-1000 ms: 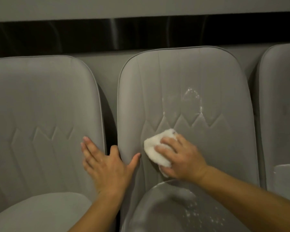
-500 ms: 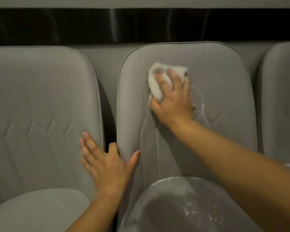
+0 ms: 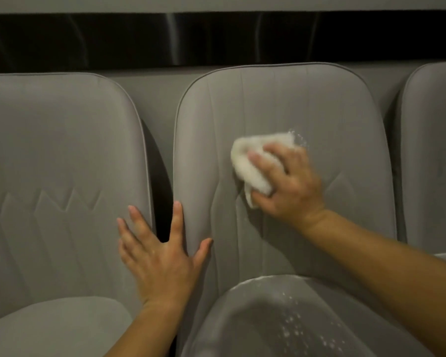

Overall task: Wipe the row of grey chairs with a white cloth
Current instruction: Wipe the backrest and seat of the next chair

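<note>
Pressing a crumpled white cloth flat against the padded backrest of the middle grey upholstered chair, right hand closed around it.

Cloth sits at mid-height of the backrest, its upper edge sticking out past the fingers; wet droplets just beside its upper right corner (image blurred there). Left hand holds nothing: fingers spread, palm flat, spanning the dark gap between the middle chair and the left grey chair. Middle seat cushion below shows a wet sheen with white flecks. Third grey chair at right edge.
</note>
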